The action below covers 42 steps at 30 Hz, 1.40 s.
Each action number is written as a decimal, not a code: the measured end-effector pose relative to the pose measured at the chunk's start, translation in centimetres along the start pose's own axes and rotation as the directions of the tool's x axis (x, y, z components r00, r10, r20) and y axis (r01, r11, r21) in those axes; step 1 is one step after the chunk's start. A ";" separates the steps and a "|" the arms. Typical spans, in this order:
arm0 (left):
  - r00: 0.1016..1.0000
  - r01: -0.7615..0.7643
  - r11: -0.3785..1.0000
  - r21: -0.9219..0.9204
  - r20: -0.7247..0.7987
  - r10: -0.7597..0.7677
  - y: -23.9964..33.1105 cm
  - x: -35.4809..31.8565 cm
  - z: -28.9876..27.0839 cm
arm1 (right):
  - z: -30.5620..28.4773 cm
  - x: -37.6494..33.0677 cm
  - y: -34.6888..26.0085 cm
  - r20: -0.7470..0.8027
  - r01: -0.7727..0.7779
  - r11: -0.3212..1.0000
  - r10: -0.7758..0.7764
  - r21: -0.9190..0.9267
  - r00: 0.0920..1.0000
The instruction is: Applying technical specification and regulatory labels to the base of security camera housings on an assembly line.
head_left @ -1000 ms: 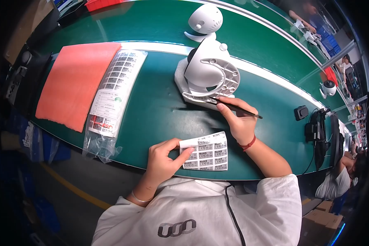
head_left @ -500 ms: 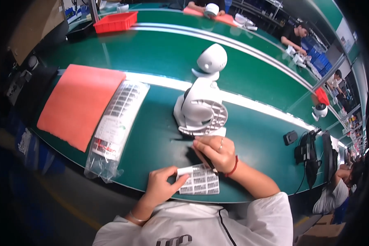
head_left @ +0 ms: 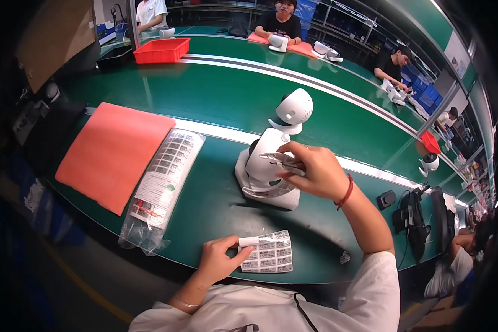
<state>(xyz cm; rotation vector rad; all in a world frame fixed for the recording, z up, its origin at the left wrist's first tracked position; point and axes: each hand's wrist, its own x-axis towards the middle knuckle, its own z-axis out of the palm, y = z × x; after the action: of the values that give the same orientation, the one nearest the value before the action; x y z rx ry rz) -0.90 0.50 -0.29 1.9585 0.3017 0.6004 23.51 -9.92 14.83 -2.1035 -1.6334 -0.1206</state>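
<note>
My left hand (head_left: 220, 259) pinches the left edge of a white sheet of printed labels (head_left: 266, 255) at the table's near edge. The right hand (head_left: 319, 169) is raised over a white curved plastic housing (head_left: 258, 166), its fingers closed on thin tweezers (head_left: 289, 162). The tweezer tips are at the housing's upper side; whether a label is between them is too small to tell. Just behind stands a white ball-shaped part (head_left: 297, 106) on a curved foot; whether it joins the housing is unclear.
On the left lie an orange foam sheet (head_left: 113, 152) and a plastic bag of label sheets (head_left: 163, 182). A red bin (head_left: 161, 51) stands far left. Dark cabled equipment (head_left: 412, 221) and a small black block (head_left: 386, 199) are at right. Several co-workers sit across the green table (head_left: 205, 88).
My right hand has moved up and away from the label sheet to the white housing, with the tweezers still in it. The left hand stays on the sheet. The view has tilted up slightly.
</note>
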 end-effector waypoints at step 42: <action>0.999 0.010 0.997 0.075 0.046 -0.014 0.3 0.3 0.1 | 5.9 -3.0 24.7 -0.131 -0.303 0.790 0.277 -0.533 0.952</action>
<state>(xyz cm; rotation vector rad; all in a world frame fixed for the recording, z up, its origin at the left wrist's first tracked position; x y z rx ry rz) -0.62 0.41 -0.02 2.0378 0.3106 0.5423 44.44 -14.59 0.96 -2.7310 -1.3234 -0.5976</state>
